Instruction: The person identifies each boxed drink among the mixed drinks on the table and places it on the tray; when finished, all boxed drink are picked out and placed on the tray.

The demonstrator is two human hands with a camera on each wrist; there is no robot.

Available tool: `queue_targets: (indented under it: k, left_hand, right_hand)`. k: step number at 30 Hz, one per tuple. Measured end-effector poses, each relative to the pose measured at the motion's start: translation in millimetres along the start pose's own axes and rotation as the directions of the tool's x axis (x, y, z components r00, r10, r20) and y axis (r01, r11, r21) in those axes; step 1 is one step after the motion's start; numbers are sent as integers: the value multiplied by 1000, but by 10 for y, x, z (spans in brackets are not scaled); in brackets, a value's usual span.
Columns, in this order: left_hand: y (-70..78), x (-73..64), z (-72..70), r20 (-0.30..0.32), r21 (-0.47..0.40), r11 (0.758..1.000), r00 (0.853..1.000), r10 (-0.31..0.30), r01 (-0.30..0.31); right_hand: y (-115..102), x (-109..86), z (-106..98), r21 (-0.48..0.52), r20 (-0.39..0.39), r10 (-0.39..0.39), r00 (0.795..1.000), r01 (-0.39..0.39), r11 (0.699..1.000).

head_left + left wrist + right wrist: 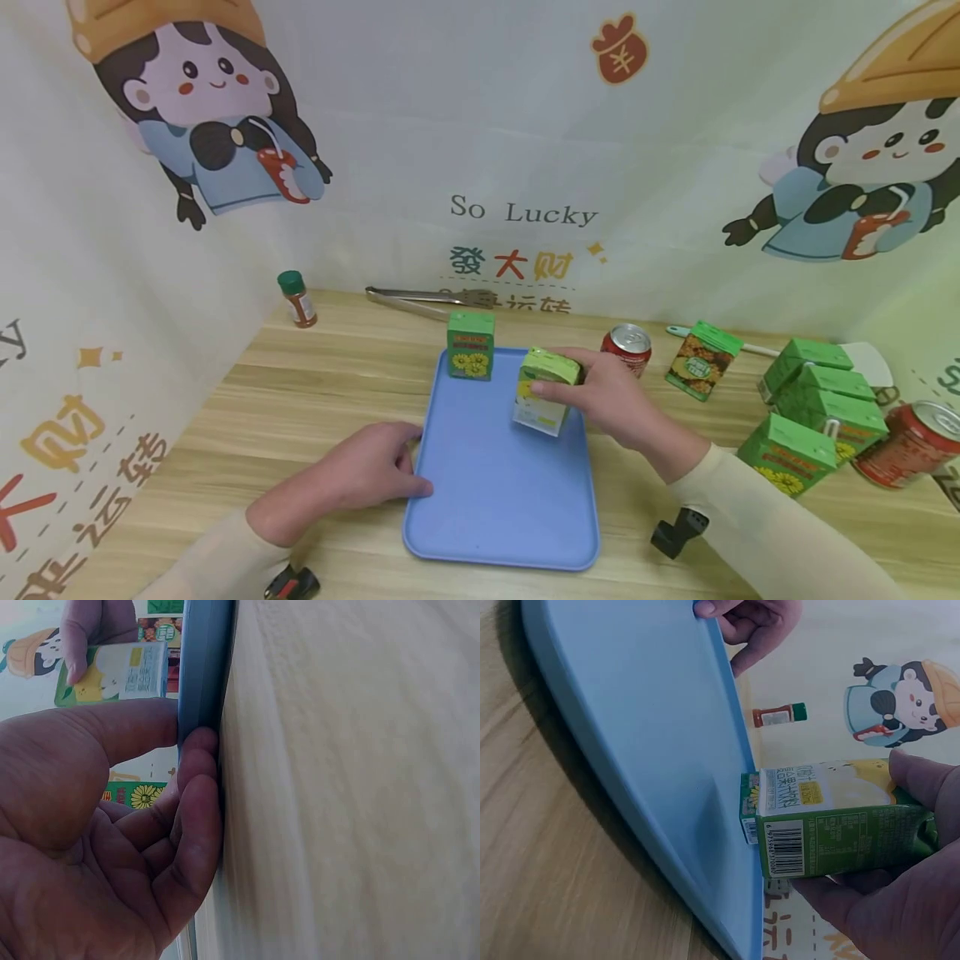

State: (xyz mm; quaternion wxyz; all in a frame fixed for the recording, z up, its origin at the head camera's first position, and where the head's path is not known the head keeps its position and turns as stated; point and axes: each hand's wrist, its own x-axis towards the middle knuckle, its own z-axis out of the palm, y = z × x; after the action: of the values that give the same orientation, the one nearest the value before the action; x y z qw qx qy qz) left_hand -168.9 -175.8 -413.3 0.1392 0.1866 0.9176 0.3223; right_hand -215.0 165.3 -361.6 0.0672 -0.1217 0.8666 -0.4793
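My right hand (611, 400) grips a green, white and yellow juice carton (546, 408), thumb on one side and fingers on the other. It holds the carton slightly tilted over the far right part of a blue tray (498, 500). In the right wrist view, the barcode side of the juice carton (825, 844) faces the camera. My left hand (367, 467) pinches the tray's left rim; in the left wrist view the thumb lies on one side and curled fingers on the other. A small green box with yellow flowers (471, 346) stands upright at the tray's far left corner.
Right of the tray stand a red can (628, 346), a green-brown packet (702, 360), several green boxes (791, 454) and another red can (910, 442). Metal tongs (427, 297) lie by the back cloth. A green-capped spice bottle (297, 298) stands back left.
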Motion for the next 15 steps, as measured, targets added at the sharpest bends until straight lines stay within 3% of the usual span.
queue_targets:
  k: [15]
  left_hand:
    - [9,3,2,5,4,1000,1000,-19,19]
  right_hand:
    - [-63,390,245,-67,55,-50,997,54,996]
